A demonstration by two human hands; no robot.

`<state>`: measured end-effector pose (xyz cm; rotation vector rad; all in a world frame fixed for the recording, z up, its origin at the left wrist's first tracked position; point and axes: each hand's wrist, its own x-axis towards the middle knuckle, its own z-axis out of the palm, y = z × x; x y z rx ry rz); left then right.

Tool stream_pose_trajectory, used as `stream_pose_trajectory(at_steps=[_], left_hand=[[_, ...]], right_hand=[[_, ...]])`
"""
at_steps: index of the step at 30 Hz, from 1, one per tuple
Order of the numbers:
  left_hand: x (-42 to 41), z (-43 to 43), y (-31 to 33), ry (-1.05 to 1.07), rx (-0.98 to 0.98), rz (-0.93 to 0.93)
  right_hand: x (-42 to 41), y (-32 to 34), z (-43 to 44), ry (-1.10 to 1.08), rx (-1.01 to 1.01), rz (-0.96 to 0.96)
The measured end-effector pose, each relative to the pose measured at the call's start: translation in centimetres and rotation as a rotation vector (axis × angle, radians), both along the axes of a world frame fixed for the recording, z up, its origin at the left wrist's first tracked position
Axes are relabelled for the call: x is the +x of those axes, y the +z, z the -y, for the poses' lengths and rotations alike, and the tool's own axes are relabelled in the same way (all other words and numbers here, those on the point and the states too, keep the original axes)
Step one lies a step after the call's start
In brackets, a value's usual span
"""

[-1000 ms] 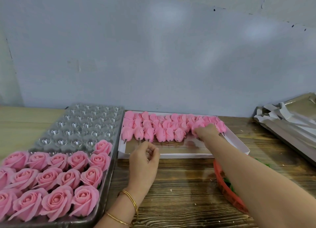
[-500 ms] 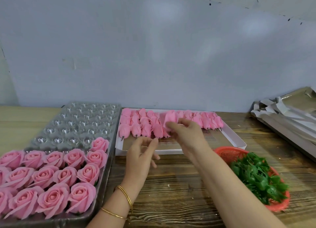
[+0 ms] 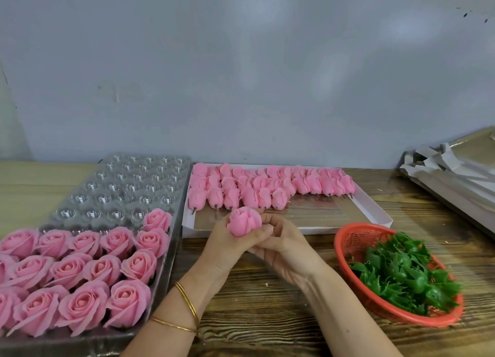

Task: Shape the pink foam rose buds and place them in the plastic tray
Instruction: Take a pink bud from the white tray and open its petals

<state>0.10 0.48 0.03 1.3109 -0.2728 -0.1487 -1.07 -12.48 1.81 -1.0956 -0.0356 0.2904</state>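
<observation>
At the far left, the clear plastic tray [image 3: 134, 188] lies lengthwise on the counter [image 3: 267, 316]. Its far cups are bare and its near rows are filled with opened pink roses [image 3: 88, 271], their petals spread wide. Just right of it, the left hand [image 3: 227, 247], with gold bangles [image 3: 187, 303] at the wrist, curls its fingers and thumb round the pink foam rose bud [image 3: 243, 224]. The bud is tight and rounded, its petals wrapped close, and it is held above the counter in front of the white box [image 3: 375, 209]. The right hand [image 3: 286, 247] meets the left, its fingertips pinching the bud's right side, so the hands are together on it. Rows of unshaped buds [image 3: 267, 188] lie along the far side of the box. Further right, a red basket [image 3: 345, 236] holds green leaves [image 3: 401, 273], and folded cardboard [image 3: 455, 177] is stacked at the edge.
</observation>
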Motion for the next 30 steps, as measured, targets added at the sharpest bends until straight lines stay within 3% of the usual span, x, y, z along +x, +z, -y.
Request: stream_pose_trajectory(at_steps=[9,13,17,22,25,30], left_hand=[[-0.3,0.5,-0.2,0.005,0.053,0.093],[-0.1,0.5,-0.5,0.19,0.156,0.118],[0.0,0.8,-0.6,0.325,0.36,0.273],[-0.6,1.2,-0.6,0.195,0.381,0.339],[-0.6,1.1,-0.5,0.229,0.429,0.347],[-0.9,1.1,-0.3,0.202,0.459,0.32]], right_hand=[[-0.2,-0.3,1.1,0.05,-0.075,0.029],[-0.3,-0.1,1.6,-0.033,-0.118,0.006],[-0.6,0.3,1.0,-0.21,-0.327,0.122],[-1.2,0.7,0.1,-0.282,-0.55,0.245],[-1.3,0.8,0.3,-0.289,-0.653,0.22],[-1.5,0.7,0.1,-0.259,-0.56,0.194]])
